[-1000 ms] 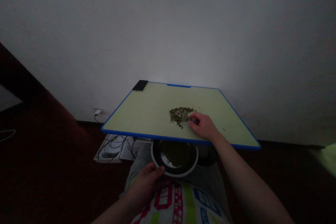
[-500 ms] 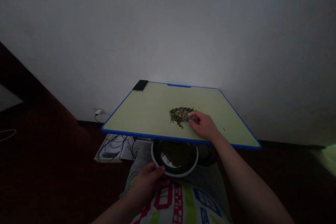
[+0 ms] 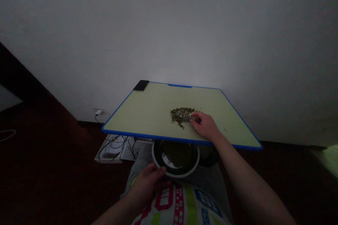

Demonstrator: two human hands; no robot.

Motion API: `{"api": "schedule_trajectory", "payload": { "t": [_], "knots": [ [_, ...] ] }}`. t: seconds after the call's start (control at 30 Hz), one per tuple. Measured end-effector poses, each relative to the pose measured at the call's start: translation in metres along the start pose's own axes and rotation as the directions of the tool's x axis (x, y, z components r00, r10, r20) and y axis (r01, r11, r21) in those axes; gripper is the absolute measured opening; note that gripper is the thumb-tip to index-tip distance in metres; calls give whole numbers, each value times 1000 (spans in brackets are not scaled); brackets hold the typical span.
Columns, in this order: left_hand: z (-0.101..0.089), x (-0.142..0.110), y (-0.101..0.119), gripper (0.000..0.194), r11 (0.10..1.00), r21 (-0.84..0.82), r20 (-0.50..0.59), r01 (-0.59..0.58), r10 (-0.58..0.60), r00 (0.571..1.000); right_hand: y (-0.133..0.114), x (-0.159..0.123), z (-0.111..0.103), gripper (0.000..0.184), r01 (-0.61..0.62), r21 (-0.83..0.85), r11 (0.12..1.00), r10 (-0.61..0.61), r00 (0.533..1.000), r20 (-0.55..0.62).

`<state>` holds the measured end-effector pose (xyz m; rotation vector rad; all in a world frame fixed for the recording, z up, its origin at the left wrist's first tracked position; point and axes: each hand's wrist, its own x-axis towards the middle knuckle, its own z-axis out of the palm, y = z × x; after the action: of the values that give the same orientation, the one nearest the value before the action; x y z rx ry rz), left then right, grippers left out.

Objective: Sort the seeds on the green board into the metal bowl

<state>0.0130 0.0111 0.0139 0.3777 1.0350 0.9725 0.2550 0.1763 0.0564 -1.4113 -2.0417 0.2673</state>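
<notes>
A pile of small green grains, perhaps beans, lies spread on the pale yellow-green tabletop with its blue edge. Paler, greyish bits are mixed into its right side. At that side is my right hand, thumb and fingers curled together in a pinch; what is between the fingertips is too small and dim to make out. Below the table's front edge, my left hand grips the near left rim of a light-rimmed bowl with a dark inside. More green grains lie in this bowl, over my lap.
A dark phone or tablet rests on the table's far left corner, by the wall. A small dark sliver lies right of my right wrist. Part of a dark round container shows beside the bowl. Cables and a white box are below left.
My right fingers have shifted very slightly at the pile's right edge, and the greyish bits there look a little different. The left hand and bowl have stayed put.
</notes>
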Motion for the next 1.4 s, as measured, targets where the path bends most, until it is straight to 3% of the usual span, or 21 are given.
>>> {"api": "schedule_trajectory", "payload": {
  "t": [0.37, 1.13, 1.4],
  "knots": [
    [-3, 1, 0, 23, 1000, 1, 29, -8, 8, 1000, -4, -1, 0, 20, 66, 19, 998, -67, 995, 73],
    [2, -2, 3, 37, 1000, -15, 10, -7, 7, 1000, -1, 0, 0, 19, -10, 12, 1000, 11, 1000, -10],
    [0, 1, 0, 32, 999, -30, 16, -16, 16, 1000, -2, 1, 1, 22, -2, 6, 1000, 2, 1000, 12]
  ]
}}
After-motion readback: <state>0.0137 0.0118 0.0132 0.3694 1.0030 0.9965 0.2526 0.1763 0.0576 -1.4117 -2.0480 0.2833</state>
